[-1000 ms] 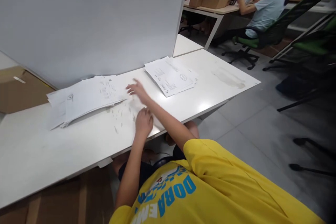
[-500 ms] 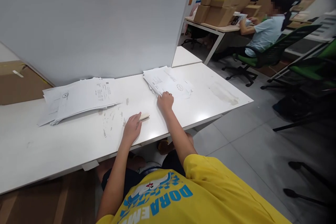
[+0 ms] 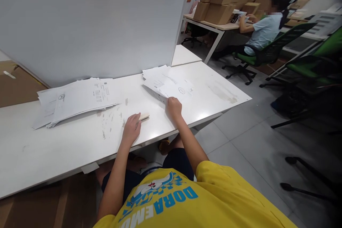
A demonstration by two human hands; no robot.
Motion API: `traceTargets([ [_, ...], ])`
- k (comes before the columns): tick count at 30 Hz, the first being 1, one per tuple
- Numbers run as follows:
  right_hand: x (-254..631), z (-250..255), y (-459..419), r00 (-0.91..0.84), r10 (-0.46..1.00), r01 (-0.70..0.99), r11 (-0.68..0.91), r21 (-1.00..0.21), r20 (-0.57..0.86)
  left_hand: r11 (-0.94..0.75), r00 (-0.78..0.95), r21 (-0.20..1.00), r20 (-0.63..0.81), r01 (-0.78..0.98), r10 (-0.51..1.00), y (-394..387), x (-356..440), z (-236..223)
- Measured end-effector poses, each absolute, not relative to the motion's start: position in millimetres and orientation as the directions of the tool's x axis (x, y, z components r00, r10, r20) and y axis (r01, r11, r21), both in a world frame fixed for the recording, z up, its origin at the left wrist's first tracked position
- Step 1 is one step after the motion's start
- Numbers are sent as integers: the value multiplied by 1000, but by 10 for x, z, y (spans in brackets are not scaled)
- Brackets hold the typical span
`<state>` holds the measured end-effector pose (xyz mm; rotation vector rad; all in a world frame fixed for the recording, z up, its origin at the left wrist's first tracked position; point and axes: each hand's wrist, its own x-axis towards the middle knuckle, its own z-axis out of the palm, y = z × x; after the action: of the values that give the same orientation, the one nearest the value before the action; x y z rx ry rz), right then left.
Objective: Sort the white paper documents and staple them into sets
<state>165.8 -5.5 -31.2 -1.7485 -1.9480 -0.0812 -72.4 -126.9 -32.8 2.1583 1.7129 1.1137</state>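
Observation:
My left hand [image 3: 131, 128] rests on the white table, its fingers closed round the back of a small cream stapler [image 3: 144, 117] whose front end points right. My right hand [image 3: 174, 110] pinches the near edge of some printed paper sheets [image 3: 171, 84], which are lifted at that edge and slide off the paper lying behind them. How many sheets it holds cannot be made out. To the left lies a spread pile of printed papers [image 3: 77, 98], apart from both hands.
A tall whitish panel [image 3: 93, 25] stands along the back of the white table [image 3: 61, 153]. A cardboard box [image 3: 18, 85] sits at the far left. Beyond, a seated person [image 3: 264, 30] works at a desk with stacked cartons [image 3: 219, 5]; office chairs [image 3: 275, 50] stand on the right.
My right hand has moved slightly right and toward me, drawing the sheets with it, so their near edge rises. My left hand stays on the stapler. The view has shifted a little.

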Motion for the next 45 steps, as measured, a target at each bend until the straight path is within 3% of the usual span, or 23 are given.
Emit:
traceTargets([
  [2, 1725, -275, -349, -21, 882, 918, 204, -340, 472, -342, 15, 608, 476, 716, 879, -1367, -625, -289],
  [4, 1774, -240, -718, -14, 841, 870, 276, -408, 541, -311, -50, 771, 404, 556, 914, -1510, -387, -249],
  [6, 1805, -212, -1108, -7, 802, 805, 359, -473, 597, -122, -151, 972, 154, 202, 976, -1627, -32, -209],
  [7, 1814, -202, -1292, -1, 787, 775, 390, -497, 617, 19, -108, 999, -23, -31, 994, -1654, 160, -188],
  [9, 1824, -185, -1606, -22, 786, 726, 437, -530, 618, 165, -33, 916, -189, -365, 981, -1622, 496, -147],
  [12, 1863, -162, -1878, -112, 862, 651, 440, -619, 495, 160, -132, 816, -277, -555, 952, -1417, 739, -113],
  [14, 1954, -141, -1896, -118, 931, 550, 351, -758, 345, 158, -210, 823, -317, -545, 925, -1269, 712, -117],
  [16, 2119, -113, -1788, -16, 976, 399, 206, -894, 217, 153, -217, 886, -269, -438, 938, -1178, 583, -120],
  [20, 2526, -43, -1323, 248, 961, 192, 73, -979, 121, 34, -38, 999, -35, -9, 999, -1154, 255, 10],
  [24, 2729, 12, -774, -18, 991, -17, 133, -991, 133, -76, 99, 971, 54, 227, 994, -1138, 105, 324],
  [26, 2740, 53, -543, -10, 977, -114, 211, -971, 214, -100, 87, 965, 81, 243, 993, -1098, 99, 488],
  [31, 2679, 175, -235, 248, 909, -203, 386, -900, 334, -159, -92, 950, 190, 269, 977, -982, 132, 712],
  [35, 2596, 135, -261, 215, 911, -194, 394, -898, 353, -234, -260, 943, 293, 236, 920, -925, 186, 682],
  [40, 2481, 33, -377, 143, 930, -240, 364, -900, 338, -384, -268, 895, 436, 227, 859, -875, 262, 654],
  [45, 2483, 12, -421, 158, 938, -225, 337, -914, 307, -375, -250, 886, 442, 273, 862, -869, 274, 615],
])
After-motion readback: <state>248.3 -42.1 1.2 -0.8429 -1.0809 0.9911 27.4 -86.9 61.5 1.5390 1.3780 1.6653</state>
